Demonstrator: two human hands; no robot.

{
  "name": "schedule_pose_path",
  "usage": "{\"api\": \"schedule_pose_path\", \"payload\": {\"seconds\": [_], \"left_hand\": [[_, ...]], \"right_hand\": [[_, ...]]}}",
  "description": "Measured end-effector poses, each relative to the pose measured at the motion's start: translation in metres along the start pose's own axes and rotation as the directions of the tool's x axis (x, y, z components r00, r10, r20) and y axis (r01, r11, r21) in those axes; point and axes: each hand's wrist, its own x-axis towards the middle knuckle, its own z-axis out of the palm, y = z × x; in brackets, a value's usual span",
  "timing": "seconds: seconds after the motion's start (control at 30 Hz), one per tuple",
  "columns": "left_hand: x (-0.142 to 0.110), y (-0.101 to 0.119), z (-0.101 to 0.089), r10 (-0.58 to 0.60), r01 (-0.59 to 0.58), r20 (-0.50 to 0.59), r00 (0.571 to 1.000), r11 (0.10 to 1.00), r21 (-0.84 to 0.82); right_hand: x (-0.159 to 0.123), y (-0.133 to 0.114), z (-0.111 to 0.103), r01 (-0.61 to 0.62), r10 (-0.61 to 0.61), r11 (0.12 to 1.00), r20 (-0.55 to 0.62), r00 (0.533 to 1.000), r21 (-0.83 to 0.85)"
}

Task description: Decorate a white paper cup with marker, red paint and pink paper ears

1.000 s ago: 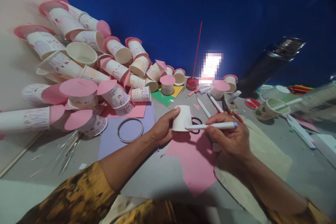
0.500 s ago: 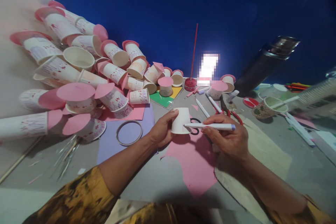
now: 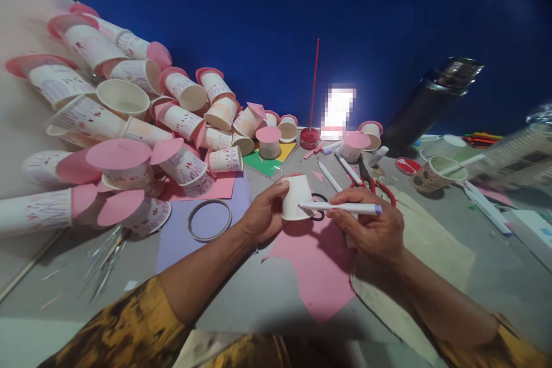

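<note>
A plain white paper cup (image 3: 295, 195), turned rim down, is gripped from its left side by my left hand (image 3: 265, 213). My right hand (image 3: 373, 227) pinches a white marker pen (image 3: 351, 208) with a purple end, and its tip meets the cup's side. Small faint marks show near that tip. Beneath both hands lies a cut sheet of pink paper (image 3: 317, 276). The dark loop of a scissor handle (image 3: 319, 215) shows behind the pen, partly covered.
Decorated cups with pink paper tops (image 3: 118, 154) are heaped at the left. A grey ring (image 3: 209, 236) lies on purple paper (image 3: 172, 253). Beyond my right hand are red-handled pliers (image 3: 385, 190), loose markers (image 3: 330, 177), a speckled cup (image 3: 435, 175) and a dark flask (image 3: 425, 100).
The cup has tilted slightly in my left hand, and my right hand with the marker has shifted a little left along it. The whole view has also drifted slightly.
</note>
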Motion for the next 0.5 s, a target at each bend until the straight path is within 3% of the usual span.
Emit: {"api": "schedule_pose_path", "payload": {"seconds": [0.37,0.5], "left_hand": [[-0.0019,-0.0003,0.0033,0.001,0.0,-0.031,1.0,0.999,0.045],[-0.0025,0.0007,0.0052,0.015,-0.013,-0.037,0.999,0.998,0.058]], "right_hand": [[-0.0004,0.0021,-0.0001,-0.005,0.004,1.0,-0.102,0.995,-0.017],[-0.001,-0.0023,-0.0005,0.008,-0.011,0.999,-0.06,0.998,-0.045]]}}
